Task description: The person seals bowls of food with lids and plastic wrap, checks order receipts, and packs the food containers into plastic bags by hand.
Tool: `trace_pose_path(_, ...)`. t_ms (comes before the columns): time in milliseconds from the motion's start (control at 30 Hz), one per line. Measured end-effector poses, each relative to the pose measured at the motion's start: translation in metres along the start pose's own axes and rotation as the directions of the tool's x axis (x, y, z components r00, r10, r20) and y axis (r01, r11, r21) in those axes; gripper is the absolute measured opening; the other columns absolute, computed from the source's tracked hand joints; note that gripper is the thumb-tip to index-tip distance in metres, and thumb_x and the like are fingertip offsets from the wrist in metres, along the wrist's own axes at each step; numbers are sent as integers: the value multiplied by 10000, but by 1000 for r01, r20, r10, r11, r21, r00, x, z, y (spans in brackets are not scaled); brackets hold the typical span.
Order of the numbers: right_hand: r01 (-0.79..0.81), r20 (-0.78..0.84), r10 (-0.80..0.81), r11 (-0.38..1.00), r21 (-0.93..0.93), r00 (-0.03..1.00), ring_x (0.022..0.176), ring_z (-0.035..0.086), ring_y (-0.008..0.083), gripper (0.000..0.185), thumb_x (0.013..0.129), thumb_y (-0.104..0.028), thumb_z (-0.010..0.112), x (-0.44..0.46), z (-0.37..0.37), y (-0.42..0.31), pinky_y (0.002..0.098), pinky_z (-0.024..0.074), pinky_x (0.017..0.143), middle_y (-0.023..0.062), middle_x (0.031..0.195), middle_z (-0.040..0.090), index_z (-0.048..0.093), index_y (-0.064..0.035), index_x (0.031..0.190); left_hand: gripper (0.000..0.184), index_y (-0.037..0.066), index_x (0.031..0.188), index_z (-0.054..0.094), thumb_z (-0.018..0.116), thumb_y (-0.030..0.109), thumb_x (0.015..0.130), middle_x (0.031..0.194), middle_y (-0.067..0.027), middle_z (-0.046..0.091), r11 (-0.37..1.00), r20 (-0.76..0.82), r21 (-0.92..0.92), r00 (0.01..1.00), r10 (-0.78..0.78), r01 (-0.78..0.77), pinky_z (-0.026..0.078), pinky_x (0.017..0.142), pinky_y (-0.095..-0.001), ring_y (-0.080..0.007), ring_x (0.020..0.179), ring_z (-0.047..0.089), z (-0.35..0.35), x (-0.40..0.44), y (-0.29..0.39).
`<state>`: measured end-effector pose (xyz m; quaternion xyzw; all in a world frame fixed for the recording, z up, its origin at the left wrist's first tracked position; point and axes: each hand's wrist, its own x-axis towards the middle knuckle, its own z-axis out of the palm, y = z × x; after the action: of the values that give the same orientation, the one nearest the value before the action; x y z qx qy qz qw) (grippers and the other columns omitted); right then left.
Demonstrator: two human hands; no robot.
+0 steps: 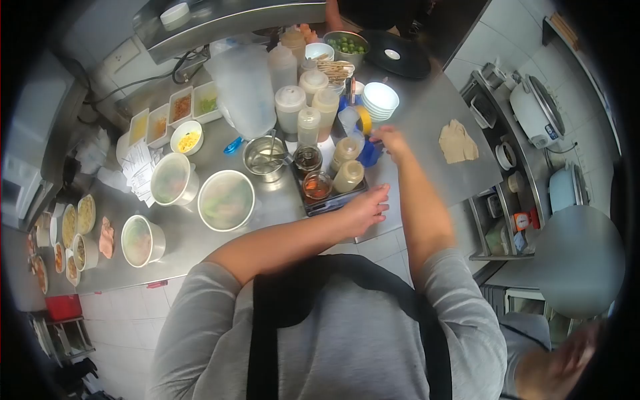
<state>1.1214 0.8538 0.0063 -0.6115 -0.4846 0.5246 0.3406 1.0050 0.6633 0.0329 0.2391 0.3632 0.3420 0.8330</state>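
Observation:
My left hand is over the steel counter, just right of the front corner of a dark tray. Its fingers are apart and hold nothing. On that tray stand two squeeze bottles, a glass jar with red contents and a jar of dark contents. Farther back, my right hand reaches beside a blue object and a roll of yellow tape. Its fingers are spread, with nothing visible in them. Left of the tray sits a metal pot with a ladle in it.
Several white tubs stand left on the counter, near a bowl of yellow bits. More squeeze bottles, stacked white bowls and a beige cloth lie farther back. Another person is close on my right.

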Motion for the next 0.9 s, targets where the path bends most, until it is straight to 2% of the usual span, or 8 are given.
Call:
trace_pose_path(133,-25,23,23,997,76,999,717,649,195,592,735,38,677,4,-7,-3,269,483,715,137,787,654,379,71,1246,700,104,1421,245,371,568,911,1475,-134,188,996,-201,19,976,86,-84,236,1055,-454,-317,1342,215,16,52,-20)
trace_pose_path(267,348,11,-350,933,93,937,723,627,160,599,745,22,662,-47,-33,-19,259,477,726,94,767,643,396,22,1282,665,48,1379,293,334,527,919,1413,-157,300,956,-442,137,848,292,-258,258,1051,-415,-286,1299,289,14,95,-13)
trace_pose_path(367,412,32,-426,889,200,904,715,613,143,652,723,32,659,-157,-87,-47,281,477,745,61,737,627,387,4,1315,605,22,1305,389,347,494,929,1333,-169,377,973,-670,181,706,229,-144,296,1026,-388,-299,1248,355,43,84,21)
trace_pose_path(433,440,25,-439,896,-67,898,675,606,138,665,709,60,645,-205,-124,-32,272,476,738,45,681,610,378,15,1316,536,15,1125,547,397,484,914,1261,-181,417,937,-703,297,622,345,-185,346,980,-390,-318,1172,415,27,115,15)
trace_pose_path(700,61,160,-89,983,174,983,606,569,87,666,671,69,659,-212,-118,13,248,445,735,3,624,605,406,9,1284,442,-28,796,656,598,407,842,1028,-182,559,857,-765,514,429,480,-42,433,808,-382,-262,902,543,-9,172,2)
trace_pose_path(733,84,143,-108,983,165,984,611,568,87,660,673,68,657,-213,-118,15,246,445,736,3,624,600,408,10,1281,387,-36,766,647,652,347,820,913,-148,591,768,-742,640,257,619,-1,450,713,-361,-209,772,548,-8,175,1)
trace_pose_path(833,164,49,-170,980,111,984,620,561,84,648,677,60,657,-224,-132,15,243,444,739,-1,622,585,416,5,1276,370,-46,755,635,676,318,809,765,-105,592,838,-749,522,384,540,-159,437,630,-337,-158,654,512,-18,178,-1)
trace_pose_path(900,257,-44,-254,964,67,966,620,549,79,646,677,47,663,-226,-133,8,243,440,740,-8,621,574,423,-5,1275,335,-25,715,627,689,292,803,645,-60,573,816,-739,543,348,577,-201,419,598,-317,-133,610,481,-13,179,-4)
